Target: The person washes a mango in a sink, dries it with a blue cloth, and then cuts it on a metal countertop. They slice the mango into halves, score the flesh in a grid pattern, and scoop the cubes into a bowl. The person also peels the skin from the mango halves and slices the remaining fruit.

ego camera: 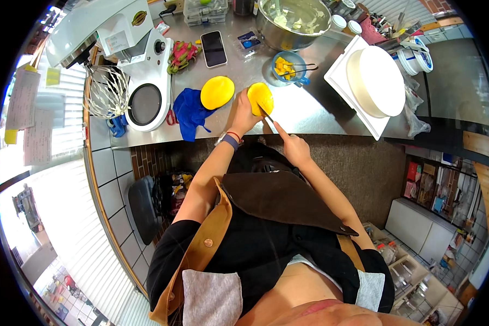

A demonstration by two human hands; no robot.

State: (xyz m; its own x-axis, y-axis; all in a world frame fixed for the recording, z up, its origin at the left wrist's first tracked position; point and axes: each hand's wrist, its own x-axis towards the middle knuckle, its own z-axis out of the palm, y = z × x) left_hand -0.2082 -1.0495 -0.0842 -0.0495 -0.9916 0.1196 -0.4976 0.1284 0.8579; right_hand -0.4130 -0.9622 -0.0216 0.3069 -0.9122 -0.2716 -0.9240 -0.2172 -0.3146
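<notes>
My left hand [246,112] holds a mango half [261,98], its yellow cut face up, over the steel counter's front edge. In my right hand [294,147] is a small knife [265,113], its blade against the mango flesh and the index finger stretched along it. A second mango half [217,93] lies to the left, partly on a blue cloth [190,112]. Behind my hands, a blue cup [290,78] contains yellow mango cubes [284,67] and a pair of thin metal tongs [300,73].
On the counter [236,134] stand a stand mixer [146,87] with a cream-coated whisk, a steel bowl [293,34] of cream, and a round white cake form [377,81] on a white board. A dragon fruit [183,56], a phone [214,49] and red-handled scissors [171,117] lie nearby.
</notes>
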